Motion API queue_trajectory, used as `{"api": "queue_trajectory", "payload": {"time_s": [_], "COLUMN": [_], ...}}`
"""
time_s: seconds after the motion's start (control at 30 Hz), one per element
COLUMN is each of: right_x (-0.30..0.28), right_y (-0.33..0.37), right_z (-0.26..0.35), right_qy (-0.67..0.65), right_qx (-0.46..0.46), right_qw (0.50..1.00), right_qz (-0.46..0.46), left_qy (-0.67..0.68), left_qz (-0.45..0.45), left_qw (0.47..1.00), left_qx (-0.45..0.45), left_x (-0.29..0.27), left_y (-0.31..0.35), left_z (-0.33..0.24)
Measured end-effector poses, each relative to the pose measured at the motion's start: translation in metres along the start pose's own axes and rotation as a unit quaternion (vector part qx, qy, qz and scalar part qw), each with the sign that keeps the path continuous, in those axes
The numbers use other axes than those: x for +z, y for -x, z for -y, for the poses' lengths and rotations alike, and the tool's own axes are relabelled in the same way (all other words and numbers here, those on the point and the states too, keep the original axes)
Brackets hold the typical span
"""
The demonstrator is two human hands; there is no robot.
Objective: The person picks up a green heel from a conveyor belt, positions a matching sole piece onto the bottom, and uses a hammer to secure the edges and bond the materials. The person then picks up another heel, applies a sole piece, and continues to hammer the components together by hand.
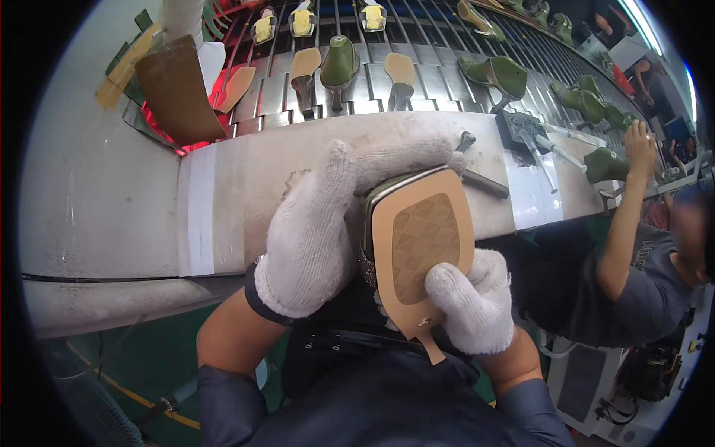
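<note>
Left hand (313,227) and right hand (477,305): each clad in a thick, off-white knitted glove of coarse, slightly fuzzy texture, covering the visible fingers (402,158) to their rounded tips. The left cuff (283,304) ends in a rolled hem; beneath it, a dark band (266,296) encircles the wrist. Forearms bare between glove and sleeve. The left sleeve (232,398) and right sleeve (530,408) are short, plain and dark blue-grey. The torso garment (365,406) is dark, its folds partly lost in shadow.
</note>
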State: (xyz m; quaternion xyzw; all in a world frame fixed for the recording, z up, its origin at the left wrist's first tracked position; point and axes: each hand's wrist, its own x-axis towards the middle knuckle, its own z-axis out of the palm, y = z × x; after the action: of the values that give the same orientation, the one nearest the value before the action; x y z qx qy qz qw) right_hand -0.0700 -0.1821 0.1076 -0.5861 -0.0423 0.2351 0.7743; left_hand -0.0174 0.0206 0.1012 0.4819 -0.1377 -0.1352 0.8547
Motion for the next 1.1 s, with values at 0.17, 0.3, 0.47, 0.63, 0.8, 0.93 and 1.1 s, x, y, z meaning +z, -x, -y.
{"api": "queue_trajectory", "payload": {"time_s": [0.17,0.3,0.47,0.63,0.8,0.93,1.1], "right_x": [-0.001,0.000,-0.003,-0.016,-0.016,-0.014,-0.010], "right_y": [-0.002,-0.001,-0.009,-0.028,-0.033,-0.032,-0.024], "right_z": [0.005,0.008,0.018,0.024,0.025,0.026,0.016], "right_qy": [0.003,0.046,0.056,0.013,0.006,0.017,0.060], "right_qx": [0.004,-0.010,-0.014,-0.020,-0.031,-0.039,-0.032], "right_qw": [1.000,0.998,0.997,0.999,0.998,0.996,0.996], "right_qz": [-0.031,-0.039,-0.045,-0.046,-0.051,-0.073,-0.059], "left_qy": [0.055,0.005,-0.021,-0.015,-0.027,-0.136,-0.140], "left_qz": [-0.077,-0.026,0.001,0.033,0.041,0.066,0.058], "left_qw": [0.995,0.999,0.995,0.997,0.996,0.983,0.982], "left_qx": [-0.007,0.042,0.100,0.070,0.070,0.107,0.111], "left_x": [-0.002,0.005,-0.001,-0.011,-0.012,-0.023,-0.023], "left_y": [-0.003,0.000,-0.018,-0.039,-0.039,-0.037,-0.022], "left_z": [0.008,0.002,0.005,0.006,0.005,0.004,0.004]}}
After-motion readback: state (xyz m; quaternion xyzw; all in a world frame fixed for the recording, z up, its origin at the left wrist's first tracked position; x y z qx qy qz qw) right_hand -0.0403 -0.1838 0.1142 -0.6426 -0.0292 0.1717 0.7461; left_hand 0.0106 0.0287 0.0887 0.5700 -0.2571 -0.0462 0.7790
